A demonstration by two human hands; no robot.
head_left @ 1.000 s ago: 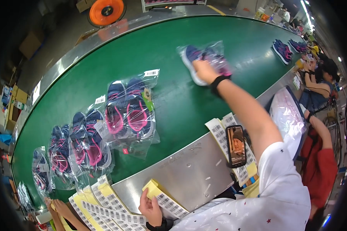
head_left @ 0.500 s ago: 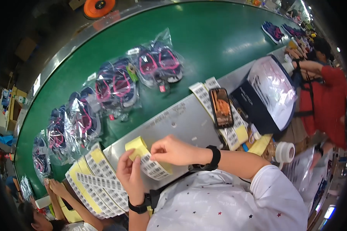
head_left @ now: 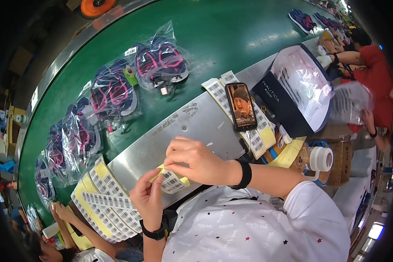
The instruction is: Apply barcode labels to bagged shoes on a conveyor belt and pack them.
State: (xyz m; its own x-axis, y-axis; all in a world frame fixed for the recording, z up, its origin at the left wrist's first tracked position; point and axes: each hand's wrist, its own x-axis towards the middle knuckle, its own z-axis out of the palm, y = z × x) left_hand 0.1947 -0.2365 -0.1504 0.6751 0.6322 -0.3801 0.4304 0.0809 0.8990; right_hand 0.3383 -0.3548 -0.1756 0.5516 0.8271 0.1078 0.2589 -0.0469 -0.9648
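Observation:
In front of my chest, my left hand [head_left: 146,197] pinches a short strip of barcode labels [head_left: 174,183] on yellow backing between thumb and fingers. My right hand [head_left: 194,160], fingers curled, pinches at the strip's upper edge; whether a single label is between its fingertips is hidden. Left of my left hand, several sheets of barcode labels [head_left: 101,209] overlap at the edge of the metal ledge [head_left: 161,139]. Beyond the ledge, pairs of navy and pink shoes [head_left: 161,61] in clear bags lie in a row on the green conveyor belt [head_left: 222,39].
A phone [head_left: 241,107] showing a video rests on more label sheets [head_left: 260,135]. Beside it stands a dark blue box [head_left: 284,100] with clear bags in it. A clear bottle with a white lid [head_left: 321,159] is near my right elbow. Co-workers sit at left and stand at right.
My view has shifted, so most things appear higher and farther left. The strip's raised yellow loop is now low and mostly behind my right fingers. The right-hand co-worker's clear bag is lifted beside the box.

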